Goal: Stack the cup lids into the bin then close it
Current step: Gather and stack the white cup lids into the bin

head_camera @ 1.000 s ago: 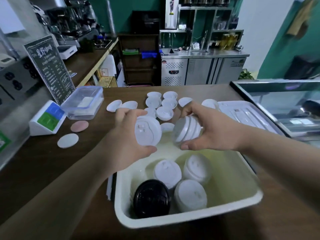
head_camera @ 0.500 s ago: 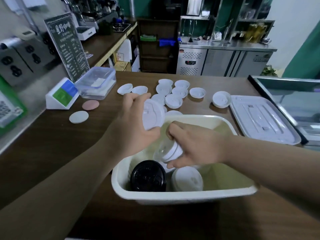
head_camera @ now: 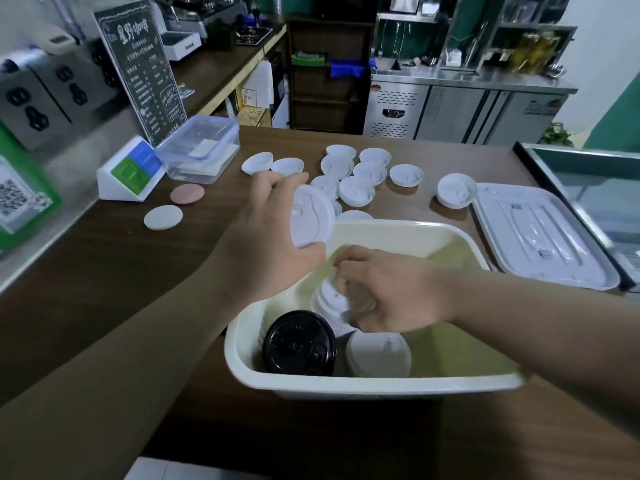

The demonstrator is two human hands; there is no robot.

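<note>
Left hand raised (fingers curled); right hand lower, clenched.

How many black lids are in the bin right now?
1: a black lid at the bin's near left corner; others may lie hidden beneath it or under the right hand.

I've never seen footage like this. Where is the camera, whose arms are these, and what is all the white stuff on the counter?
There is no machine here. A person wears a camera on the head, so this single picture looks down at their own two arms. The left hand holds one white cup lid. The right hand reaches into the cream bin and grips a stack of lids. A black lid sits inside too. More loose lids lie on the brown counter behind the bin. The bin's flat cover lies to the right, not yet on.
</note>
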